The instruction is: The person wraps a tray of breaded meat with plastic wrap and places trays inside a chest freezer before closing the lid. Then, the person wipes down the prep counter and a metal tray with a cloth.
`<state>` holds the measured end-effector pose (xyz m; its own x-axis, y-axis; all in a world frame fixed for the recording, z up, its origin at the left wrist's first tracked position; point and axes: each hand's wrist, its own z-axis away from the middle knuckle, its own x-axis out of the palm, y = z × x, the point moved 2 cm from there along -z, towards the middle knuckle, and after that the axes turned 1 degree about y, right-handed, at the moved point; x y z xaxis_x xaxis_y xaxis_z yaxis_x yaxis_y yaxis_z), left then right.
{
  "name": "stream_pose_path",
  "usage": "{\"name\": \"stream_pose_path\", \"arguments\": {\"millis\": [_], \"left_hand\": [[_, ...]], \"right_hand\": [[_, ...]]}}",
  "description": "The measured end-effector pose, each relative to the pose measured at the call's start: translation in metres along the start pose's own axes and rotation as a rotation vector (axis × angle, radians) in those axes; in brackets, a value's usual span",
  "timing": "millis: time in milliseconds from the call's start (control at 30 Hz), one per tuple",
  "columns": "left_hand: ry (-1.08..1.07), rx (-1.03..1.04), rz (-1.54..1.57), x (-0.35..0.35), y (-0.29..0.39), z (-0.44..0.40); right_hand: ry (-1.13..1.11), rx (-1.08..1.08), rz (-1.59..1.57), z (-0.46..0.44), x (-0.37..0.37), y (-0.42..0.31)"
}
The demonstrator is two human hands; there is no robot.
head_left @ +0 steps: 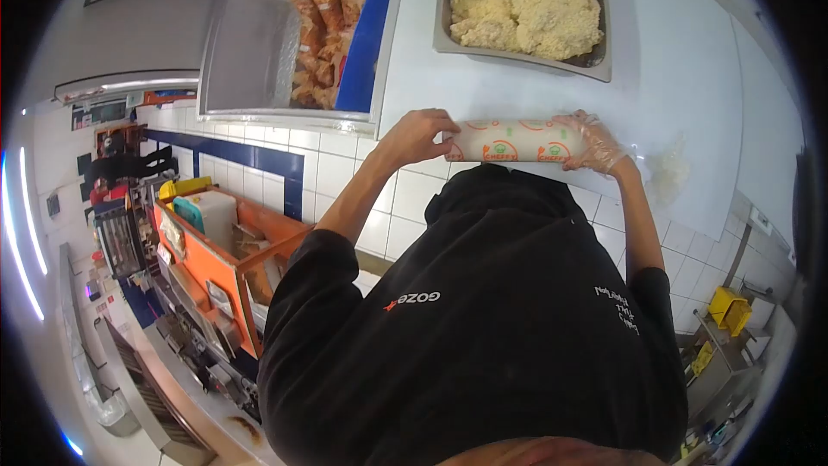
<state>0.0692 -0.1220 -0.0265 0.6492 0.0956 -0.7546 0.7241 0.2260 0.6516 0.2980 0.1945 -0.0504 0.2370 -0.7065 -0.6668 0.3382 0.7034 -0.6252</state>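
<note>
I hold a white roll of wrap printed with orange and green "CHEFFY" logos [509,141] sideways in front of my body, at the near edge of the white worktop [517,91]. Bare, my left hand [423,135] curls its fingers round the roll's left end. My right hand [595,145], in a clear plastic glove, grips the right end, thumb below and fingers over the top. Beyond the roll stands a metal tray [526,59] filled with pale, crumb-coated pieces of food [526,0].
Left of the worktop is an open chest freezer [250,52] with bags of reddish food [326,26] and a blue panel [366,52]. An orange counter unit [207,259] stands farther left. A yellow bucket [730,311] is at lower right. Another person [116,168] stands far left.
</note>
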Motion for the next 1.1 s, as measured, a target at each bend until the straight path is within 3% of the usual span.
{"name": "stream_pose_path", "arguments": {"millis": [333, 767, 867, 933, 1100], "left_hand": [[-0.016, 0.012, -0.126, 0.002, 0.008, 0.004], [0.062, 0.084, -0.449, 0.033, 0.013, -0.003], [0.084, 0.123, -0.373, 0.033, 0.006, -0.008], [0.078, 0.040, -0.309, 0.026, 0.010, -0.010], [0.106, -0.132, -0.102, 0.008, 0.008, -0.006]], "right_hand": [[-0.017, -0.144, 0.059, -0.005, 0.001, 0.006], [-0.036, -0.086, 0.053, -0.002, 0.000, 0.008], [-0.037, -0.100, 0.025, -0.003, 0.003, 0.015], [0.030, -0.194, 0.020, -0.005, 0.009, 0.020], [0.024, -0.179, -0.004, -0.001, 0.002, 0.007]]}}
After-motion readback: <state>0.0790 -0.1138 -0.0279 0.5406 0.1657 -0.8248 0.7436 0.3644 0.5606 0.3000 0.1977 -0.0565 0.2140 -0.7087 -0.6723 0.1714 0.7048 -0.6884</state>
